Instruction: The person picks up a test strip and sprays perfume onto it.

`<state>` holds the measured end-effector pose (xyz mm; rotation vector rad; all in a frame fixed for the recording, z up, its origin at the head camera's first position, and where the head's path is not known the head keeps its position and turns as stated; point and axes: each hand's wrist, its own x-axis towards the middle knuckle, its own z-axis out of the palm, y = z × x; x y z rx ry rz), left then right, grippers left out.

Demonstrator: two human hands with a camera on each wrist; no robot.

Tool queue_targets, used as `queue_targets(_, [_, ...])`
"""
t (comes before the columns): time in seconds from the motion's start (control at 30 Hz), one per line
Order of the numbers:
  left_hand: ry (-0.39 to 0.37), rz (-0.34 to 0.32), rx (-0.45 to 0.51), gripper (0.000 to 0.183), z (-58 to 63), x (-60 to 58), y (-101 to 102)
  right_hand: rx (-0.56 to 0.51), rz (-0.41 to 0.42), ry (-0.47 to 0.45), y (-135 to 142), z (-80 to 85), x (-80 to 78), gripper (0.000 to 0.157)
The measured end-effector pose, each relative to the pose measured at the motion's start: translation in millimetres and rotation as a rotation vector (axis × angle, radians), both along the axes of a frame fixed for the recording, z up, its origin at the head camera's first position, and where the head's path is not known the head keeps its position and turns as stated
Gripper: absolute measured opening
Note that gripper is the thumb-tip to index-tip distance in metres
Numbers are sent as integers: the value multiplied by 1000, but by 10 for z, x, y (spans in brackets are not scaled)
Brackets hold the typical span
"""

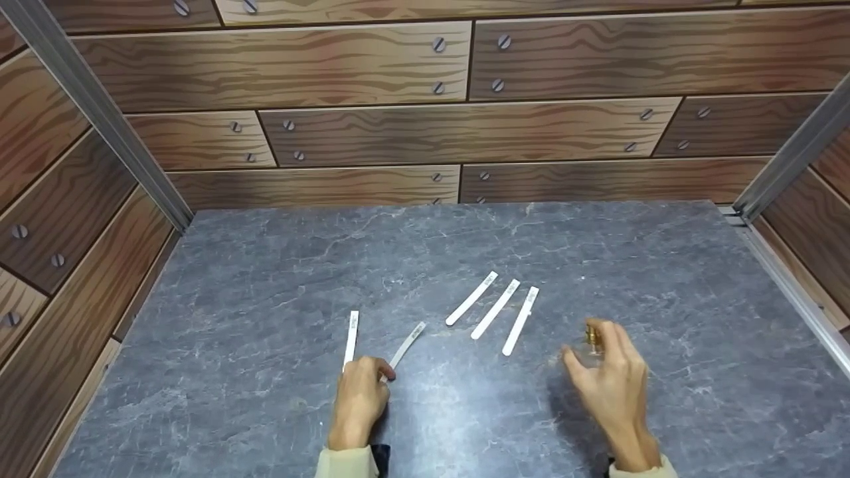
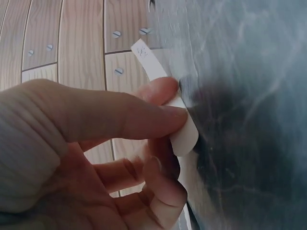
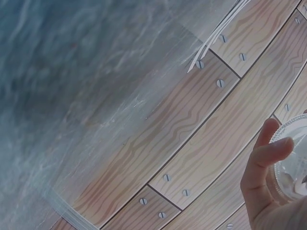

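Note:
My left hand [image 1: 360, 397] pinches a white paper test strip [image 1: 408, 344] between thumb and fingers. In the left wrist view the thumb lies over that strip near its rounded end [image 2: 185, 139], and its far end carries small dark print. Another white strip [image 1: 351, 335] lies just left of the hand, its lower end hidden by it. My right hand [image 1: 612, 382] holds a small clear bottle with a gold-coloured top [image 1: 592, 334], mostly hidden by the fingers. The right wrist view shows the bottle's round clear end with a ridged edge [image 3: 293, 165].
Three more white printed strips lie side by side and slanted on the grey marbled table [image 1: 265, 279], among them the middle strip [image 1: 495, 309]. Wood-patterned walls [image 1: 358, 133] with metal corner posts [image 1: 113, 126] enclose the table at the back and sides.

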<state>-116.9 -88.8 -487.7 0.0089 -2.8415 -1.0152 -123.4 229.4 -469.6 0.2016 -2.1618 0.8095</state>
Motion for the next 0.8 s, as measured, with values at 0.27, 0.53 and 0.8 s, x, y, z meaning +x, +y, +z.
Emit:
queue_targets(0.27, [88, -101, 46, 31, -45, -22, 8, 4, -10, 12, -13, -14, 4, 42])
queue_targets(0.53, [58, -145, 258, 37, -84, -46, 20, -7, -5, -7, -31, -42, 29, 44])
queue_targets(0.8, [-55, -189, 537, 41, -63, -84, 95, -8, -3, -5, -20, -20, 5, 45])
